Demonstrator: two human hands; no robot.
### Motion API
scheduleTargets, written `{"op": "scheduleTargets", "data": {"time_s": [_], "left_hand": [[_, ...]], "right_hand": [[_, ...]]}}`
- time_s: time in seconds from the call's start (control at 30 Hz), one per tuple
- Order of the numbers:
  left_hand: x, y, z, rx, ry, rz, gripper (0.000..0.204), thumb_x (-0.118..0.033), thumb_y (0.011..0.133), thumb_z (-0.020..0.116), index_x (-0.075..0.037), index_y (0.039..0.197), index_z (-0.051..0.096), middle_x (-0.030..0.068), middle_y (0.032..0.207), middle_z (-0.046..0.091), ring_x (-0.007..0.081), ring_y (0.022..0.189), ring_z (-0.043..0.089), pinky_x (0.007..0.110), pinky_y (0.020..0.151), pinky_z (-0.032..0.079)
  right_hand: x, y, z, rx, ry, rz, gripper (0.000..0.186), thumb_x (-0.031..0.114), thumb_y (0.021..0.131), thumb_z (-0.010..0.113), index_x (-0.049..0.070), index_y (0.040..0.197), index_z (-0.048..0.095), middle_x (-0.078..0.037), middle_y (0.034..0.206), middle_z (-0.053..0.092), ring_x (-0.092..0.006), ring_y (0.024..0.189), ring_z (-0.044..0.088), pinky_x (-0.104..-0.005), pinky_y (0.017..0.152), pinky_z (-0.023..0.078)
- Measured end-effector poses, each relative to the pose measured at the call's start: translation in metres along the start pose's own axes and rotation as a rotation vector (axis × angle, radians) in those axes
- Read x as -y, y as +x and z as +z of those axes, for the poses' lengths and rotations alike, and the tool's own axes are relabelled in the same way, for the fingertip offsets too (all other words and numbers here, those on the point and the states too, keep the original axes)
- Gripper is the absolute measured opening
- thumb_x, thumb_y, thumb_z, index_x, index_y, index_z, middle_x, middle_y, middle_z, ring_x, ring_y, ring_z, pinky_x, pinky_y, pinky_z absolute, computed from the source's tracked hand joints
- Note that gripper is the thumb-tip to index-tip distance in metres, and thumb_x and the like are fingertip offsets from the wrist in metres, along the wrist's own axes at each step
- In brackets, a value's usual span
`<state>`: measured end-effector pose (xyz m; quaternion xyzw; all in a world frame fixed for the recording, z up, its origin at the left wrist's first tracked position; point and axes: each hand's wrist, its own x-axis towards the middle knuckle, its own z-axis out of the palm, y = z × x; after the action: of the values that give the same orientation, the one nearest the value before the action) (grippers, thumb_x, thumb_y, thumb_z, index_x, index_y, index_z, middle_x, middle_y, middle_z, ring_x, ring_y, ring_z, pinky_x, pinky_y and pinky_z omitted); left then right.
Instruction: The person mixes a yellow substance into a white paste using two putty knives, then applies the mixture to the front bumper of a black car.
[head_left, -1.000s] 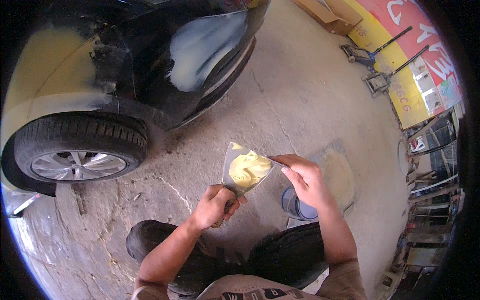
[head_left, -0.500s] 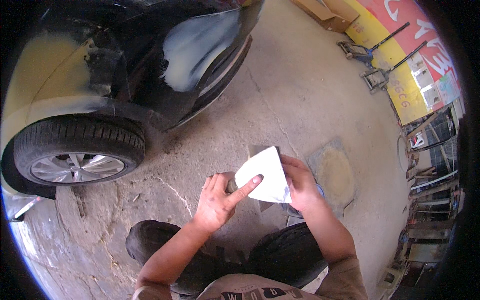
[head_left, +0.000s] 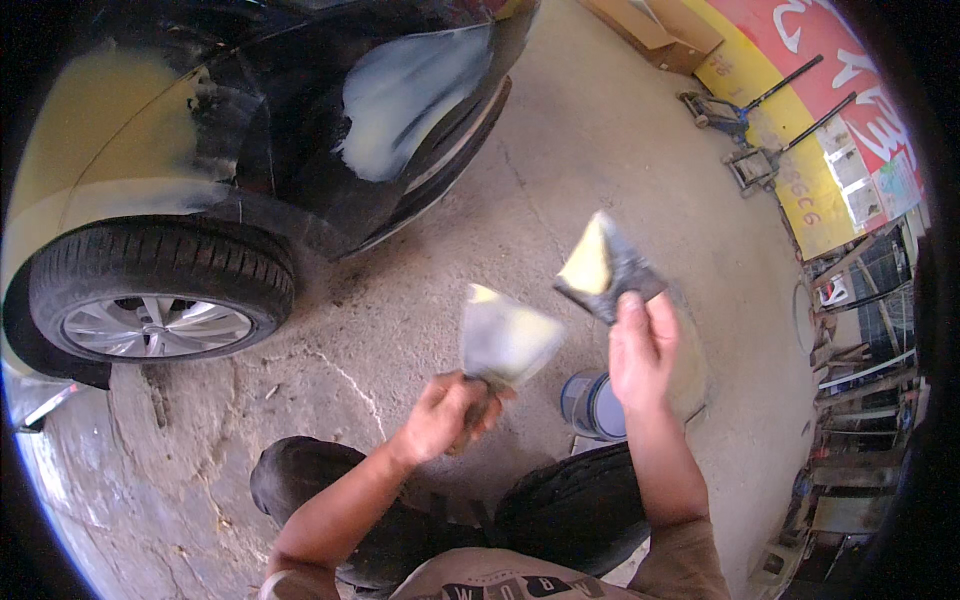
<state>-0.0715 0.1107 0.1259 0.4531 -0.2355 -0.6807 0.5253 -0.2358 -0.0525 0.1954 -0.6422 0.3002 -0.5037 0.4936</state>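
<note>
My left hand is closed round the handle of a putty knife. Its wide blade points up and carries pale smears, with a yellowish patch at one corner. To the right and a little higher, my right hand pinches a dark flat spreader between thumb and fingers. A lump of pale yellow putty sits on the spreader's far left part. The two tools are apart, and both are slightly blurred. Just left of my right forearm, a blue-grey can stands on the floor.
At the left is a dark car with a wheel, a yellowish patch on its fender and a whitish patch on its bumper. Two floor jacks and a cardboard box are at the far right. Scrap pieces line the right side.
My hands have moved apart: the spreader went up and right, away from the putty knife. My left thumb has left the white surface, and the can is now more exposed.
</note>
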Motion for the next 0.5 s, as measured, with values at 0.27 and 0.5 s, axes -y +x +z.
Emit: {"op": "scheduleTargets", "data": {"time_s": [0.27,0.5], "left_hand": [[0.004,-0.002,0.006,0.003,-0.176,0.036,0.038,-0.022,0.094,0.037,0.007,0.104,0.060,0.0078,0.064,0.052,0.0165,0.048,0.047,0.031,0.049,0.043],[0.004,0.008,0.010,-0.042,-0.281,0.203,0.023,-0.021,0.096,0.039,-0.002,0.094,0.052,0.0061,0.079,0.055,0.0155,0.072,0.052,0.030,0.069,0.044]], "right_hand": [[0.003,0.007,-0.014,0.629,-0.587,0.016,0.019,0.001,0.094,0.055,-0.004,0.110,0.064,-0.012,0.097,0.068,-0.0186,0.070,0.057,-0.0305,0.065,0.047],[-0.002,-0.019,0.023,0.467,-0.712,-0.523,0.052,-0.009,0.074,0.060,0.011,0.121,0.069,-0.012,0.111,0.064,-0.0316,0.106,0.062,-0.0384,0.089,0.052]]}}
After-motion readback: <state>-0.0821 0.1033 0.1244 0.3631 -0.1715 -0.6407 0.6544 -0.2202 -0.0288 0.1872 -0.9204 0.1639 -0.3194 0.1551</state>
